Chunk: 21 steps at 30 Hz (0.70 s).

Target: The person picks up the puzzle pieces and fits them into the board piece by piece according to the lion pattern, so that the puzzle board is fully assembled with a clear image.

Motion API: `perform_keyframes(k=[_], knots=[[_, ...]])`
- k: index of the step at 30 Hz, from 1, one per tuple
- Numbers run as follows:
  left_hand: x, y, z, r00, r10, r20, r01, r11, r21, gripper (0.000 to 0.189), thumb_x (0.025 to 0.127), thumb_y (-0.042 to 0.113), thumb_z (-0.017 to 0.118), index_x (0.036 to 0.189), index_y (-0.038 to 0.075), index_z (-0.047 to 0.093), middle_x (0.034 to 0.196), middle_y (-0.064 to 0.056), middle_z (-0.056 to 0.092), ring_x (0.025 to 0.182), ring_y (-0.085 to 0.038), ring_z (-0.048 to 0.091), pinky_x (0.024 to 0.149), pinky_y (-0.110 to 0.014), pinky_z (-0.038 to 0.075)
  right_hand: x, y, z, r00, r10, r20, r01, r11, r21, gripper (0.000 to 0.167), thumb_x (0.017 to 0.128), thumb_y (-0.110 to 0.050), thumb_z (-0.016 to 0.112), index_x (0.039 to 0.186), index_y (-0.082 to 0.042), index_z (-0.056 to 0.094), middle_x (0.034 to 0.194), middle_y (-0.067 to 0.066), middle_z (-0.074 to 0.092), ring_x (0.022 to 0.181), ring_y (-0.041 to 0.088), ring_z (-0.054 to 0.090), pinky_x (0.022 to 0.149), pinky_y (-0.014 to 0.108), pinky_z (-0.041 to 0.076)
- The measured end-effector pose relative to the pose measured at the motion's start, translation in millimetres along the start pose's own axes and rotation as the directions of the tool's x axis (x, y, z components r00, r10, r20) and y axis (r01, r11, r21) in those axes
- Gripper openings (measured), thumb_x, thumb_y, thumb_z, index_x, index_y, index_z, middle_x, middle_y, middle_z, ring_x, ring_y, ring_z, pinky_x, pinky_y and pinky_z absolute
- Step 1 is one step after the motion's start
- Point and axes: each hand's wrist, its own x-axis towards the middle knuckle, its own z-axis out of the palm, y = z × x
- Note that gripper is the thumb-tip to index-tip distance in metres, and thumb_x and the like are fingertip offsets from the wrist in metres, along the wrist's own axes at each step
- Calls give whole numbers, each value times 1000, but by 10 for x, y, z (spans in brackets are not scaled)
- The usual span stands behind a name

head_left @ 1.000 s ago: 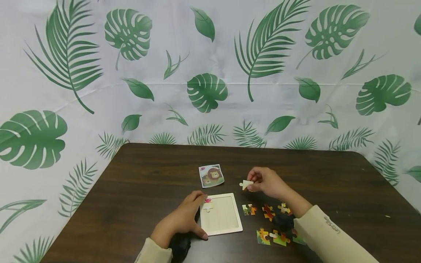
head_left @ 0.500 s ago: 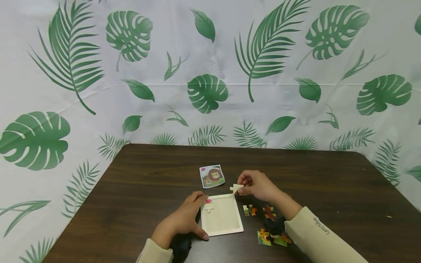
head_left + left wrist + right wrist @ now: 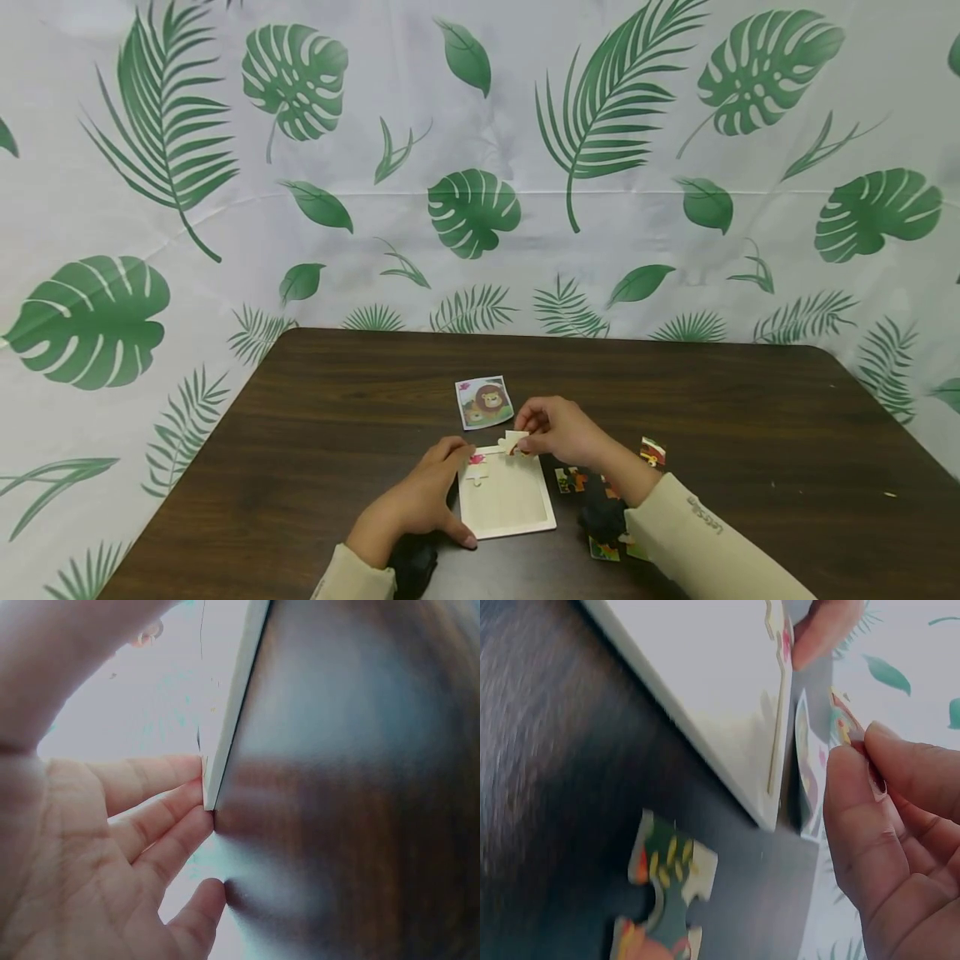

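Left hand (image 3: 423,493): spread wide, fingers touching the wooden tray (image 3: 510,504) at its left side
Right hand (image 3: 566,429): thumb and fingertips pinch a puzzle piece (image 3: 512,440)
Piece's place: over the tray's far edge
Lion card (image 3: 484,403): beyond the tray
Loose pieces (image 3: 572,481): right of it

The right fingers (image 3: 534,408) have carried a piece (image 3: 513,438) toward the left edge of the surface (image 3: 337,417), from beyond the tray's (image 3: 517,531) far right corner to its far edge. Another piece (image 3: 652,452), mostly hidden earlier, shows past the arm (image 3: 628,475).
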Motion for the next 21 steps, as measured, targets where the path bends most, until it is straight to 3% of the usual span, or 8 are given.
perform_keyframes(k=[8,21], knots=[[-8,14,-11,1000,11,2,-11,1000,7,107,51,37,90,135,-3,39,131,-10,35,120,-29,33,98,-47,32,44,-59,118,999,26,28,-27,999,31,12,78,-1,71,86,-3,62,75,3,57,65,16,57,57,34,51],[-11,7,-11,1000,12,8,-12,1000,-4,106,52,38,89,135,-2,39,131,-9,34,120,-29,33,97,-47,32,52,-64,205,999,-1,47,1,1000,-6,10,78,-1,71,84,-3,62,73,1,57,66,15,55,55,28,47]])
